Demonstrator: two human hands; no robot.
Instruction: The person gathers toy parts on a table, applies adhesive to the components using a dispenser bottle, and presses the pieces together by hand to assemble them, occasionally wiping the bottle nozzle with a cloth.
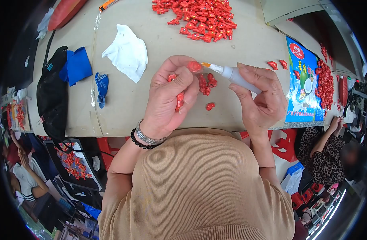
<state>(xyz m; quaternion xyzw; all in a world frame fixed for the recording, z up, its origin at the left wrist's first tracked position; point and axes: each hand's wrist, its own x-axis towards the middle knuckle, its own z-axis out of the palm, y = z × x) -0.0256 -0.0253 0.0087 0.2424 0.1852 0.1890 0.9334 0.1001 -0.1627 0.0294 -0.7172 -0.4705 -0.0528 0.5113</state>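
Observation:
My left hand (167,96), with a watch and a black bead bracelet at the wrist, pinches a small red piece (194,66) between thumb and forefinger. More red pieces (180,101) are tucked in its curled fingers. In my right hand (261,94) is a translucent squeeze bottle (242,79) with a white neck. Its orange tip points left and meets or nearly meets the pinched piece. Several loose red pieces (206,84) lie on the table just beyond and between my hands, and a single one (210,106) sits nearer me.
A big heap of red pieces (201,20) covers the far middle. White cloth (129,54), blue cloth (78,66) and a black bag (52,94) lie left. At right, a blue printed sheet (305,84) borders another red pile (324,86). Other people sit at both sides.

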